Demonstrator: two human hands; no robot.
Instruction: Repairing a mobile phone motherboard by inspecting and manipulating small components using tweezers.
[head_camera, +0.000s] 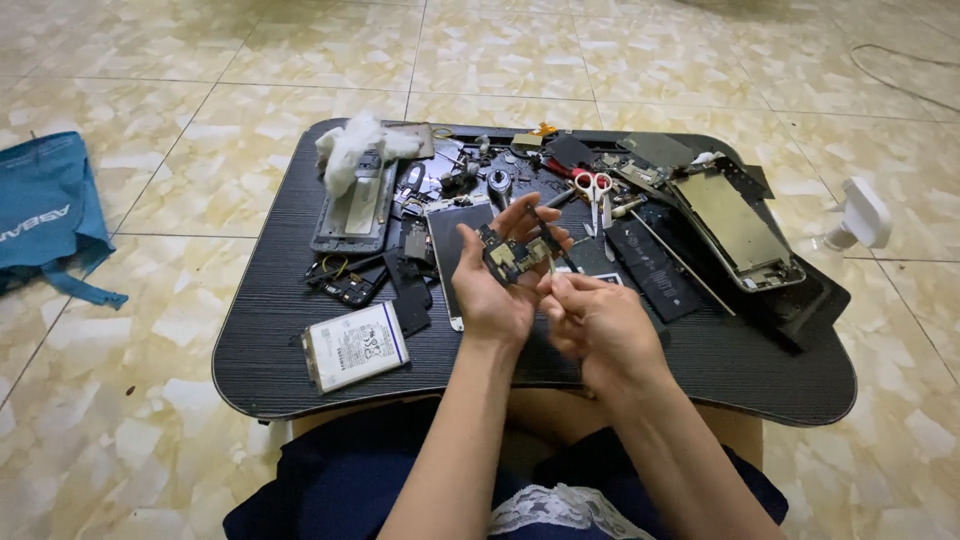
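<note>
Left hand (492, 290) fingers pinch a small dark circuit board (512, 255) above the black bench (700, 360); right hand (600, 325) fingers grip a thin tool on it. A slip could gouge the board.

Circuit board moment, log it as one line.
left hand: holds circuit board | right hand: thin tool on board | battery: on table

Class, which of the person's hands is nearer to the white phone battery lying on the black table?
Left. The left hand, holding a circuit board, is just right of the battery; the right hand is farther right.
</note>
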